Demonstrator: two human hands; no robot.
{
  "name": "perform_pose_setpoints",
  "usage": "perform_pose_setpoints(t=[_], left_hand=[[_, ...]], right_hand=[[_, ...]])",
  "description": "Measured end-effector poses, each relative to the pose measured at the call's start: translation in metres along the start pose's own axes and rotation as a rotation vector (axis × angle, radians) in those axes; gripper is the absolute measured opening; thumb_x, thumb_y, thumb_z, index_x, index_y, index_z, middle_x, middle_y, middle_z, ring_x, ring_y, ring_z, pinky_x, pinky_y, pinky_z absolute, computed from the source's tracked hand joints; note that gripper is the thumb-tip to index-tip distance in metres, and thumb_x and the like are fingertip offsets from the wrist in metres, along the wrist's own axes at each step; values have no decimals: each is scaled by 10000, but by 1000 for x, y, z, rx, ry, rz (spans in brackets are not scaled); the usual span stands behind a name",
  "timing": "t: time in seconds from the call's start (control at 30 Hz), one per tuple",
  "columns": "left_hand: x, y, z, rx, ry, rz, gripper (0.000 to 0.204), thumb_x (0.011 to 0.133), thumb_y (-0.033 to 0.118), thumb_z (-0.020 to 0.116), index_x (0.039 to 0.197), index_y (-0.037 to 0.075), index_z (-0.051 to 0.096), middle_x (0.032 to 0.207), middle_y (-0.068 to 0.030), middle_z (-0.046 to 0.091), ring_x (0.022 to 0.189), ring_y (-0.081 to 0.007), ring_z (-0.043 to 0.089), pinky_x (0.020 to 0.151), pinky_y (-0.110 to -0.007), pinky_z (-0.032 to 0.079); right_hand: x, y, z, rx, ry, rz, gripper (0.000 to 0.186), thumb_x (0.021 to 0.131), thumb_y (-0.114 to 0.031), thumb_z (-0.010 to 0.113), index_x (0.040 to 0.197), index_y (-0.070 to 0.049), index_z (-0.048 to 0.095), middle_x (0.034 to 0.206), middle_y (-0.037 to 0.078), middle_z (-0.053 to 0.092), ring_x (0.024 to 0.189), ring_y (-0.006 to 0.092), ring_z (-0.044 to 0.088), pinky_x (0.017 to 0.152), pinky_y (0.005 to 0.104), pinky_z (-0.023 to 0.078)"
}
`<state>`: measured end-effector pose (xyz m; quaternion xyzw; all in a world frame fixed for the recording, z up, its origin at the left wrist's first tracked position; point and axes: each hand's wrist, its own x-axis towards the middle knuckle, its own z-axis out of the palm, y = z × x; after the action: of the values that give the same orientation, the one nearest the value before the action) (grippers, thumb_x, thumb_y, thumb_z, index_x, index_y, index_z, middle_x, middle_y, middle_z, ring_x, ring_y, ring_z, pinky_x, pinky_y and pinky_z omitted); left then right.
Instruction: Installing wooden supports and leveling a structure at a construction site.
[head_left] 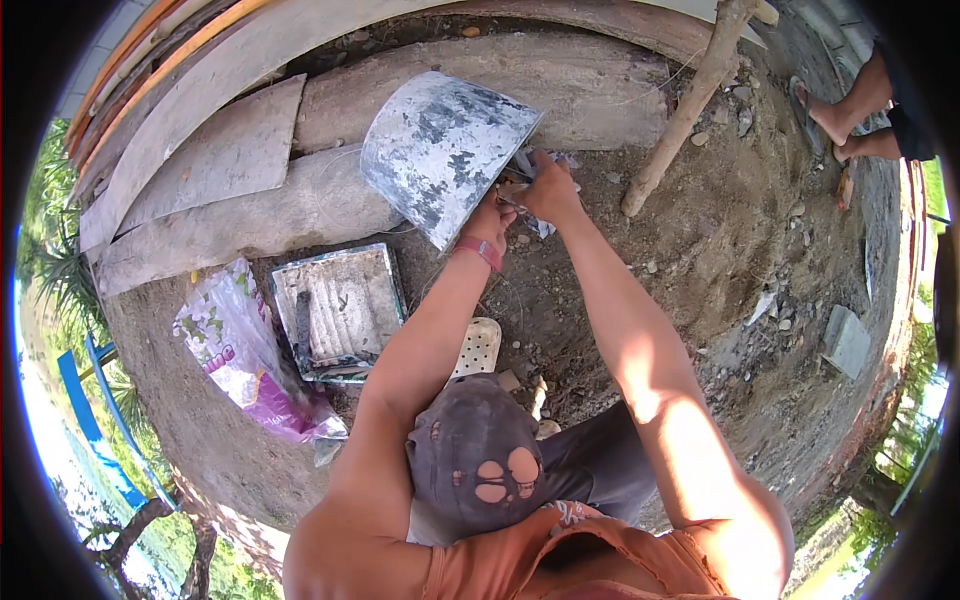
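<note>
A bucket, whitish with dark grey worn patches, lies tipped on its side with its mouth toward the right. Both hands meet at that mouth. My left hand, a reddish band on its wrist, has its fingers curled close to the lower rim. Opposite it, my right hand is closed at the opening. Between the fingers shows a pale, crumpled-looking scrap, too small and covered to name. Whitish bits lie on the ground under the right hand. The inside of the bucket is mostly hidden.
A square, dirt-crusted tray and a purple-and-white plastic bag lie to the left. Weathered boards line the far side. A wooden pole leans at the right. Another person's feet stand far right.
</note>
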<state>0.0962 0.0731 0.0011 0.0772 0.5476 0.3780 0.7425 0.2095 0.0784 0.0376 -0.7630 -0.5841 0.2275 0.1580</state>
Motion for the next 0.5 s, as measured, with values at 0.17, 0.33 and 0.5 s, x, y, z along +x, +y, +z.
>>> perform_pose_setpoints(t=[0.17,0.33,0.5], left_hand=[[3,44,-22,-370,-199,-22,241,850,237,516,1028,75,502,976,-51,536,813,-186,528,764,-361,466],[-20,155,-27,-259,-328,189,309,882,259,417,1111,63,488,1125,-91,523,1038,-229,497,856,-363,443],[-10,238,-13,-194,-226,201,296,891,230,393,1114,60,489,1112,-123,525,1007,-272,506,839,-432,447]], right_hand=[[32,-68,-21,-72,-14,-421,540,654,-279,665,1131,-84,501,1132,153,517,1082,306,455,913,368,361],[38,-132,-29,67,-166,-429,519,681,-227,634,1120,1,479,1114,205,510,1039,333,482,887,383,385],[31,-148,-69,281,-125,-620,416,714,-177,617,1070,-4,490,960,195,579,940,320,547,806,380,432]])
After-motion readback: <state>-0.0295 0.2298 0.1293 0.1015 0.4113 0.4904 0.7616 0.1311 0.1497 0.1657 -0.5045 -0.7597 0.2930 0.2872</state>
